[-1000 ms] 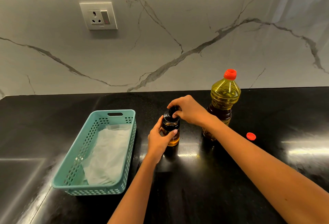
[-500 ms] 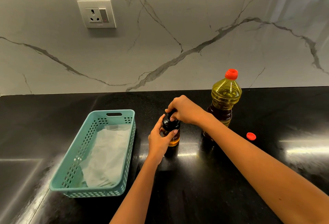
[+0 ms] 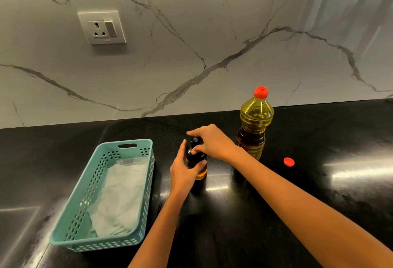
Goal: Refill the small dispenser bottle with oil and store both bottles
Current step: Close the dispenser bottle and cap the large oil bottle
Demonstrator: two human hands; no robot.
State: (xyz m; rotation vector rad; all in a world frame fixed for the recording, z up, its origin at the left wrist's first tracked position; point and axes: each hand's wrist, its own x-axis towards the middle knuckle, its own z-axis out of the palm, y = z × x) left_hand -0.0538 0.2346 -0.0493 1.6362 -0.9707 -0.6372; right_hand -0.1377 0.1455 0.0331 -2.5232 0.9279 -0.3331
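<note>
Gripping small dispenser bottle (image 3: 201,174) w/ left hand (image 3: 182,174), right hand (image 3: 214,142) fingers (image 3: 194,133) pinching black cap (image 3: 194,157), oil bottle (image 3: 255,123) near.

A teal perforated basket (image 3: 146,199) is sitting on the left of a glossy black countertop (image 3: 42,161), and a crumpled white paper liner (image 3: 119,195) is lying inside it. Behind, a white marble backsplash (image 3: 212,23) with grey veins is rising from the counter, carrying a white wall socket (image 3: 102,27) with a switch at upper left.

kitchen | black countertop (image 3: 297,214) | marble backsplash (image 3: 212,33) | wall socket (image 3: 102,27)
</note>
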